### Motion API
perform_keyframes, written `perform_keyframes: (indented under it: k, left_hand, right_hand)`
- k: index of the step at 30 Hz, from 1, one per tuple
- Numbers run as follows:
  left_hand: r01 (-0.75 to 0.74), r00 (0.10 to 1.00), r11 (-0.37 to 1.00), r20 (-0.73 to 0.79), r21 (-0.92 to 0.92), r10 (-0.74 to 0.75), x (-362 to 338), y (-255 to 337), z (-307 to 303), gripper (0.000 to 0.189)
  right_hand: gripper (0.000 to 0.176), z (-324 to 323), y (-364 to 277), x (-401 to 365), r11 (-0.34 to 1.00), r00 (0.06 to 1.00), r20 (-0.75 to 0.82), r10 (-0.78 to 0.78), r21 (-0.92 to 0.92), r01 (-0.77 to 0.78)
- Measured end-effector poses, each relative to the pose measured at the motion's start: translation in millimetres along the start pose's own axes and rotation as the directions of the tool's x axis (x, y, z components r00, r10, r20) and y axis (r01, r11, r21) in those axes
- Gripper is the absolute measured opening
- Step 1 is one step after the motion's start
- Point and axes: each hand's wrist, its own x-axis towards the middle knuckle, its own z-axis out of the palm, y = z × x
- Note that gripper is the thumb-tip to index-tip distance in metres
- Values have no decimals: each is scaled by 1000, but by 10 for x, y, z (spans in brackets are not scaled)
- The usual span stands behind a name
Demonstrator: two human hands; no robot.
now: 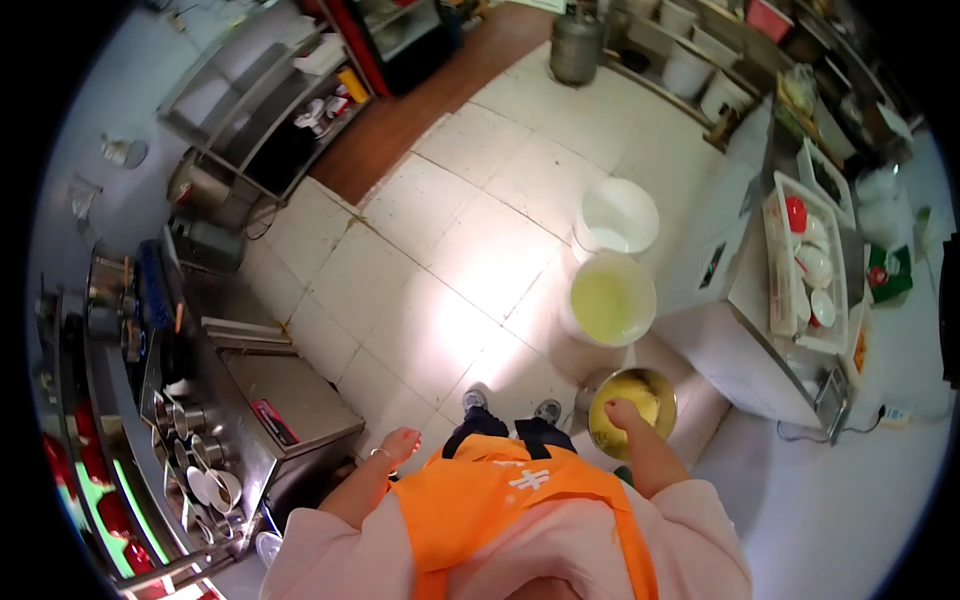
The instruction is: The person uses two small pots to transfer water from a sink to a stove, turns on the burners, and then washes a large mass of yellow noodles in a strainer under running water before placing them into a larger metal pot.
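Observation:
My right hand [622, 412] is closed in a fist over a round metal pot [672, 392] on the floor. What it grips, if anything, is hidden. A yellow mass [640, 400] lies inside the pot. My left hand [402, 443] hangs out to the left of the orange apron [480, 500], fingers curled in, with no object visible in it. A bracelet circles the left wrist. Just beyond the pot stands a white bucket of yellow-green liquid [603, 300], and behind that bucket is a second white bucket [620, 212].
A steel counter [290, 400] with pots and ladles runs along the left. On the right, a white chest [740, 300] bears a crate of bowls [810, 260]. Farther off are a gas cylinder [576, 50] and shelves of tubs [685, 70]. Pale tiles cover the floor.

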Motion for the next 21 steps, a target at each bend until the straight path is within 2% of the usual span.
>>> perform_keyframes:
  k: [1, 2, 3, 4, 5, 7, 8, 9, 10, 13, 14, 15, 16, 19, 21]
  left_hand:
    - [34, 999, 999, -33, 12, -34, -53, 22, -71, 29]
    - [9, 998, 999, -65, -40, -12, 1, -199, -271, 29]
    - [-47, 995, 999, -86, 25, 49, 287, -537, -315, 27]
    - [-96, 988, 992, -111, 84, 105, 416, -767, -377, 26]
    - [-102, 981, 994, -165, 28, 105, 340, -805, -542, 26]
    - [-16, 992, 947, -110, 320, 54, 277, -725, -815, 31]
    - [-13, 987, 963, -152, 270, 55, 293, -770, -948, 31]
    - [-75, 984, 895, -115, 440, 139, 327, -863, -1087, 31]
    - [-127, 977, 784, -62, 608, 206, 344, -946, -1200, 32]
    - [-148, 972, 786, -57, 600, 227, 379, -961, -1370, 32]
    - [-147, 971, 791, -65, 593, 229, 330, -903, -1419, 32]
    - [-52, 984, 902, -130, 428, 119, 212, -814, -1463, 34]
    - [45, 985, 969, -171, 242, -3, 134, -755, -1494, 36]
    - [28, 990, 958, -138, 285, 12, 89, -756, -1573, 37]
    - [-18, 987, 959, -147, 282, 61, 198, -906, -1554, 37]
  right_hand:
    - [30, -121, -49, 114, 999, 1000, 28, -7, -35, 8]
    - [31, -177, -203, 114, 997, 997, -54, -54, -59, 51]
    - [31, -143, -195, 190, 991, 986, -118, -114, -78, 105]
    - [31, -215, -349, 227, 984, 986, -101, -136, -130, 122]
    - [31, -296, -603, 195, 973, 984, -84, -157, -182, 139]
    - [36, -444, -1194, -94, 994, 998, 9, -56, -97, 57]
    - [35, -176, -857, 372, 987, 984, -88, -153, -63, 148]
    - [36, -172, -1043, 325, 989, 992, -28, -119, 87, 121]
    - [36, -160, -1355, 187, 987, 989, -23, -145, 64, 146]
    - [37, -145, -2045, -285, 985, 988, 43, -151, 86, 147]
    - [37, -122, -2162, -346, 983, 981, 62, -182, 17, 181]
    - [37, -94, -2233, -379, 976, 975, 82, -207, -48, 211]
    - [37, -41, -2200, -337, 976, 975, 81, -208, -51, 213]
    - [36, 142, -1892, -171, 957, 963, 15, -270, -108, 270]
    - [40, 202, -1679, -6, 956, 977, 19, -210, -204, 210]
